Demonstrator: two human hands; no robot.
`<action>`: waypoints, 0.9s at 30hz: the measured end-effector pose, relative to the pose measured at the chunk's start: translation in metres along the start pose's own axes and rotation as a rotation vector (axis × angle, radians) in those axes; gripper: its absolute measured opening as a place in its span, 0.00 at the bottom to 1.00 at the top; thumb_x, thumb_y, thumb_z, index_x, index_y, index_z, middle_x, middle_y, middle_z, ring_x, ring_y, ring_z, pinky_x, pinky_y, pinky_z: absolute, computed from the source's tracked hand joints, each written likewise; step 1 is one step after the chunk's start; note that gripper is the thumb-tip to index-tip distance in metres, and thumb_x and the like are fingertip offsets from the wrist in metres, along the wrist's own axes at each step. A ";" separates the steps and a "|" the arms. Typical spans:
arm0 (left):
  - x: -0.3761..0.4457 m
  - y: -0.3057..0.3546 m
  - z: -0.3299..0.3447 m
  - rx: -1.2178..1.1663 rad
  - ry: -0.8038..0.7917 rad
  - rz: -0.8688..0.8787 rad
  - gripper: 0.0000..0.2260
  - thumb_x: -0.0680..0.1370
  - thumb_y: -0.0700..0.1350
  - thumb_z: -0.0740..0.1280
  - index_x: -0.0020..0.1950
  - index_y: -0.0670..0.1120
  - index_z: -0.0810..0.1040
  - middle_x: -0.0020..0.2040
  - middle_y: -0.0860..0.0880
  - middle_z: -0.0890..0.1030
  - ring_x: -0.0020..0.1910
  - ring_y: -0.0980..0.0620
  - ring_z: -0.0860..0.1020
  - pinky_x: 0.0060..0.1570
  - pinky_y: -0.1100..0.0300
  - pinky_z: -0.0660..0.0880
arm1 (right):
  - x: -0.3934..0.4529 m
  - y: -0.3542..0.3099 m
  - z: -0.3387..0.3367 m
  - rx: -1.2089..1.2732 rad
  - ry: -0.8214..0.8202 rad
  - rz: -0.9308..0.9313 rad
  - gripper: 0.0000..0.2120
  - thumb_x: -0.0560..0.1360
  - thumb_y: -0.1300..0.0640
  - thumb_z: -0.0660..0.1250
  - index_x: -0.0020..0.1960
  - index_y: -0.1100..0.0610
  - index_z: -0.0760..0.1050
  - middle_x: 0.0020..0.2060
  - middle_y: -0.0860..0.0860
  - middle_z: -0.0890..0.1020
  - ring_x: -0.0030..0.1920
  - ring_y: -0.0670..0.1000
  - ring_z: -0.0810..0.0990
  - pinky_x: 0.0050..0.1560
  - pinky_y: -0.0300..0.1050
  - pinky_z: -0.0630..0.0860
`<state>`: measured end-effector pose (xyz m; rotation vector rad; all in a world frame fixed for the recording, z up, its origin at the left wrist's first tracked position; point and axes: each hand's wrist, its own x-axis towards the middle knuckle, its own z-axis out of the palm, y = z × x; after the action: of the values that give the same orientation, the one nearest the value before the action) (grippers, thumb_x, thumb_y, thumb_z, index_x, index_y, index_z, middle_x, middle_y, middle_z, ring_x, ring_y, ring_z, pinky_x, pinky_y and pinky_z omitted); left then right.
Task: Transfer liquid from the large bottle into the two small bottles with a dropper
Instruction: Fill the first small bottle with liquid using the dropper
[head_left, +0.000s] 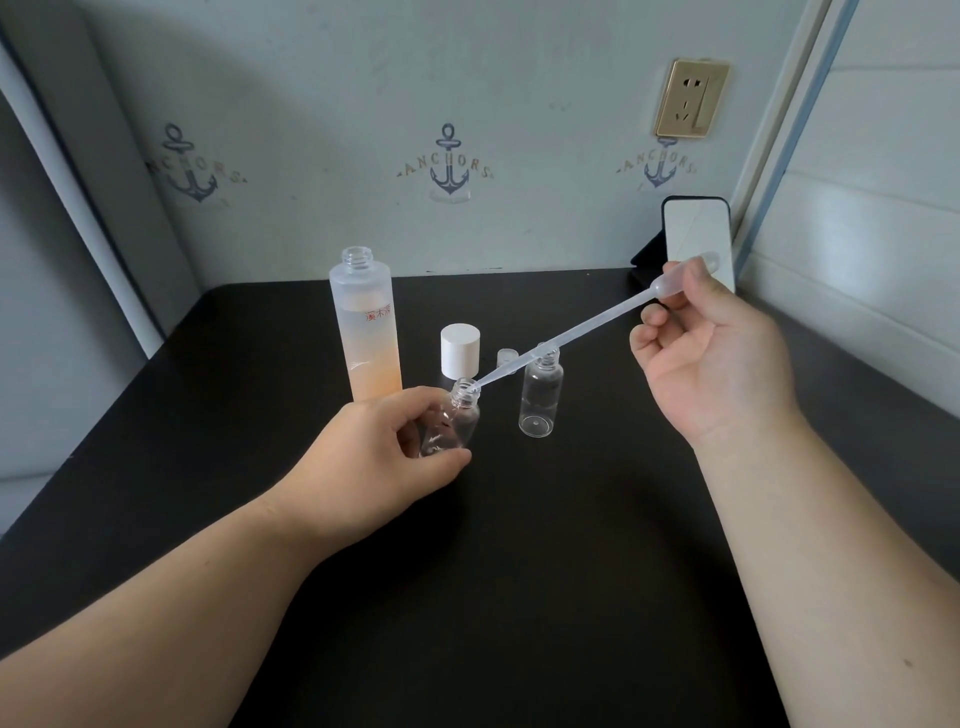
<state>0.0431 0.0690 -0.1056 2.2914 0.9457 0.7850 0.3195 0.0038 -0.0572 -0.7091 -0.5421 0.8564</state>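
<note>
Item one: the large bottle (367, 325), frosted, uncapped, upright on the black table (519, 545) toward its far edge, left of centre. We note orange-tinted liquid in its lower part and red characters on its side.

Item two: a white cap (460, 351), standing just right of the large bottle, apart from it.

Item three: the first small bottle (451, 421), clear, open at the neck, tilted with its mouth toward the right. Our left hand (384, 452) grasps it, fingers and thumb curled around its body, just in front of the large bottle's base.

Item four: the dropper (571, 332), a long translucent plastic pipette. Our right hand (711, 353) pinches its bulb end between thumb and fingers, raised above the right side of the table. Its stem slopes down to the left, and its tip sits at the mouth of the held small bottle. We cannot tell whether liquid is in the stem.

Item five: the second small bottle (540, 397), clear, upright, uncapped, near the table's middle, right of the white cap and untouched. The dropper stem crosses over its neck.

Item six: a small clear cap (505, 357), lying between the white cap and the second small bottle.

Item seven: a phone (698, 239), propped at the far right corner against the wall.

Item eight: a wall socket (688, 98), brass-coloured, above the phone.
</note>
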 end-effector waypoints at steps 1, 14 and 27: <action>0.000 0.000 0.000 -0.001 0.000 -0.002 0.14 0.71 0.59 0.73 0.55 0.67 0.77 0.48 0.68 0.79 0.48 0.63 0.79 0.41 0.74 0.73 | 0.000 0.000 0.000 0.003 -0.001 -0.001 0.06 0.78 0.57 0.69 0.45 0.58 0.81 0.36 0.48 0.81 0.34 0.48 0.74 0.40 0.39 0.73; -0.001 0.003 0.000 -0.022 0.001 -0.004 0.12 0.72 0.56 0.75 0.52 0.67 0.77 0.45 0.68 0.79 0.45 0.63 0.78 0.41 0.75 0.71 | 0.003 0.002 -0.002 -0.039 -0.070 -0.037 0.12 0.80 0.56 0.67 0.38 0.56 0.81 0.36 0.48 0.80 0.34 0.47 0.75 0.39 0.39 0.73; -0.001 0.004 -0.001 0.002 0.010 -0.025 0.11 0.71 0.57 0.76 0.50 0.66 0.78 0.42 0.65 0.79 0.40 0.61 0.78 0.39 0.72 0.72 | 0.002 0.001 0.000 -0.030 0.014 -0.013 0.11 0.80 0.55 0.68 0.41 0.56 0.83 0.36 0.48 0.82 0.33 0.48 0.74 0.39 0.39 0.74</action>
<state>0.0444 0.0660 -0.1024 2.2750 0.9790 0.7859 0.3198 0.0056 -0.0581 -0.7377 -0.5471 0.8323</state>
